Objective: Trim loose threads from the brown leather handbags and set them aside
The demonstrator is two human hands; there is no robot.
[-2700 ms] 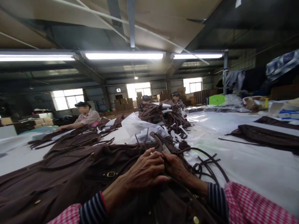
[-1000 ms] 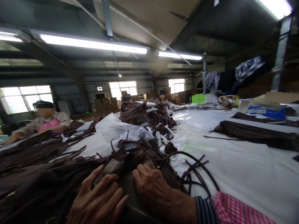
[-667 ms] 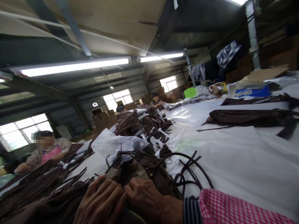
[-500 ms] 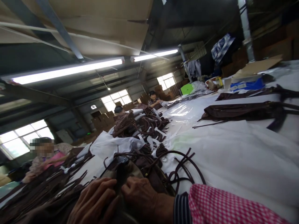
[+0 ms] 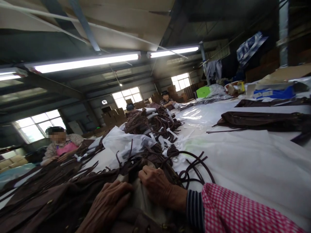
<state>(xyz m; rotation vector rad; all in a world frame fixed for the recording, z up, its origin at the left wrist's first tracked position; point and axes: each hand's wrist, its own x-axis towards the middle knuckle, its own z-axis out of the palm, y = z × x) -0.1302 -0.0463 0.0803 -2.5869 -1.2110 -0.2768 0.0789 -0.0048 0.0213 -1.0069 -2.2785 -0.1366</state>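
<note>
A dark brown bag lies under my hands at the front edge of the table, its pale lining showing between them. My right hand is closed, fingers curled on the far right part of the bag's opening. My left hand is bent over the left side of the bag, fingers pressed together; its thumb is mostly hidden. Beyond the right hand, thin brown straps loop out over the white sheet. More brown bags with small brass-coloured fittings lie to the left.
A heap of brown bags with white-wrapped handles stands mid-table. White sheeting covers the right side, where a flat brown bag lies. A blue box sits farther back. One co-worker sits at left; others are at the far end.
The view has shifted, so the scene sits farther right. My hands have moved slightly apart at the bag's opening, and more of the pale lining shows. The co-worker at left has raised their head.
</note>
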